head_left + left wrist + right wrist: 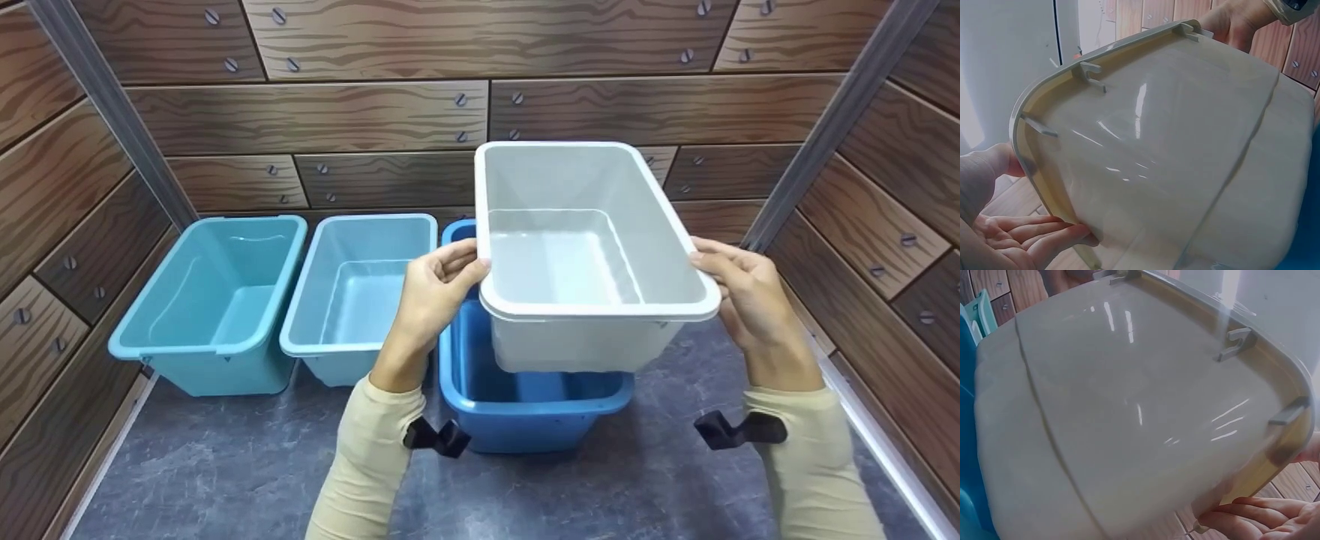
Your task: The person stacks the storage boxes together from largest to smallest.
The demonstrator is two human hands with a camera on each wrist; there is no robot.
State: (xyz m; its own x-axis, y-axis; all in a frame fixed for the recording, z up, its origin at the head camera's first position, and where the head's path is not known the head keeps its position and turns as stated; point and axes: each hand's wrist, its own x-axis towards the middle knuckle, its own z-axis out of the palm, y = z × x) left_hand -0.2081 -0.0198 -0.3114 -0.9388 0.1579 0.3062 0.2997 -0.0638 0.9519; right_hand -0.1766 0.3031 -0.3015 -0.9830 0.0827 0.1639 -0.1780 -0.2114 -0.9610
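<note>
White tub (577, 341) is held up between the two hands, the left hand (435, 292) pinching its left rim and the right hand (754, 300) its right rim, thumbs above and fingers curled beneath, forearms reaching forward. Between and below the hands, a dark blue tub (525, 431) is partly hidden by the white one, and whether they touch cannot be told. Left of the left hand, whose wrist covers its near corner, stands a light blue tub (337, 349), then a teal tub (217, 375).
</note>
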